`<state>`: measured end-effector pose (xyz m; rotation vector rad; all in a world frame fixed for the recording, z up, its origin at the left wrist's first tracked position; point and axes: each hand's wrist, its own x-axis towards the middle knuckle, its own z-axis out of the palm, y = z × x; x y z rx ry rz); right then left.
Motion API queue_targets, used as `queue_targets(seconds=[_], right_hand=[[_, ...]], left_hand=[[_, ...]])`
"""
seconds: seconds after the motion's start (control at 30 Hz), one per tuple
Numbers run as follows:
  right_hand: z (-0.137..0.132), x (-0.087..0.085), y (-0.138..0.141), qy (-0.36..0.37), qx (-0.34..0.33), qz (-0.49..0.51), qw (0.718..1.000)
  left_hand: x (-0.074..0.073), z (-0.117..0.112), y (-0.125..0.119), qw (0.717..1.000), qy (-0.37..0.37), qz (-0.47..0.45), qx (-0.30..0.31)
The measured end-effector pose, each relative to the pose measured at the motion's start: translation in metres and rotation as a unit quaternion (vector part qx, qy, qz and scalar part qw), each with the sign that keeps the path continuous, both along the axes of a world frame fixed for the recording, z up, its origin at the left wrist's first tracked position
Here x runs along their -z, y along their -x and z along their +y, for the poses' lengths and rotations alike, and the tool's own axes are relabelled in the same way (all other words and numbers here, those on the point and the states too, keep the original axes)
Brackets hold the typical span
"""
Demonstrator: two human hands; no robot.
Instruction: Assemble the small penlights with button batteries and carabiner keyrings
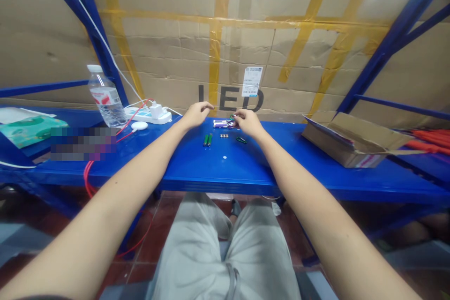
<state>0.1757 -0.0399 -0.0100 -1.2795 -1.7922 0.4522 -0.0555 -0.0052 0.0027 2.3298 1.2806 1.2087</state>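
Both my arms reach out over a blue metal shelf (225, 164). My left hand (197, 113) rests at the far edge with its fingers curled, nothing visible in them. My right hand (247, 121) pinches at the right end of a small shiny purple and silver device (222, 123). In front of it lie two green batteries (207, 139), a row of small round button cells (224, 135), a small dark green part (241, 140) and one tiny white dot (224, 157).
A water bottle (106, 98), a white power strip with a charger (149, 114) and a red cable (123, 133) stand at the left. An open cardboard box (353, 139) lies at the right. Taped cardboard (225, 47) walls off the back. Blue rack struts (386, 42) rise on both sides.
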Motion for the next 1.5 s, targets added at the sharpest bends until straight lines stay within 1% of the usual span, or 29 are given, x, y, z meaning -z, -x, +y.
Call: queue_targets(seconds=[0.1,0.2,0.33,0.4,0.47,0.53,0.6,0.7,0.83,1.0,1.23,1.5], right_hand=[[0.007,0.001,-0.009,0.008,0.051,-0.046,0.998],[0.009,0.002,-0.015,0.037,0.089,-0.091,0.991],[0.007,0.002,-0.020,0.101,0.126,-0.157,0.974],[0.005,0.002,-0.021,0.131,0.147,-0.198,0.960],[0.004,0.003,-0.023,0.149,0.162,-0.234,0.947],[0.004,0.003,-0.025,0.153,0.164,-0.252,0.941],[0.005,0.004,-0.026,0.153,0.154,-0.258,0.942],[0.007,0.005,-0.028,0.157,0.141,-0.266,0.941],[0.009,0.006,-0.029,0.165,0.148,-0.275,0.936],[0.009,0.006,-0.028,0.169,0.152,-0.278,0.933],[0.007,0.005,-0.028,0.171,0.150,-0.266,0.937],[0.006,0.004,-0.027,0.179,0.154,-0.268,0.934]], left_hand=[[0.005,0.005,0.006,0.997,0.080,-0.010,0.004],[0.008,0.005,0.009,0.989,0.147,-0.031,0.012],[0.011,0.006,0.010,0.981,0.192,-0.032,-0.003],[0.012,0.008,0.012,0.981,0.196,0.002,-0.012],[0.012,0.009,0.014,0.980,0.192,0.056,-0.012],[0.010,0.010,0.017,0.975,0.196,0.108,-0.007],[0.009,0.010,0.019,0.968,0.211,0.136,-0.002],[0.005,0.009,0.020,0.960,0.239,0.147,0.016],[0.000,0.005,0.018,0.949,0.260,0.175,0.042],[-0.004,-0.001,0.017,0.943,0.279,0.176,0.044],[-0.006,-0.005,0.015,0.939,0.289,0.179,0.053],[-0.004,-0.001,0.016,0.936,0.287,0.190,0.070]])
